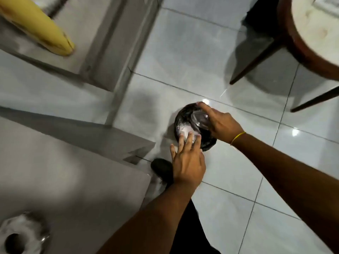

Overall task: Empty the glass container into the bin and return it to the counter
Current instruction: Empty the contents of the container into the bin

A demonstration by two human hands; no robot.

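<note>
A small round bin (207,143) lined with a black bag stands on the white tiled floor, with pale waste inside. My right hand (222,125) grips a clear glass container (199,119) held tipped over the bin's mouth. My left hand (189,160) hovers flat over the near rim of the bin, fingers spread and empty. The grey counter (64,171) runs along the left, its corner just left of my left hand.
A yellow banana (38,26) lies on the counter at the far left. A roll of tape or paper (20,235) sits at the counter's near corner. A wooden chair or stool (302,43) stands at the upper right. My foot (161,168) is beside the counter's base.
</note>
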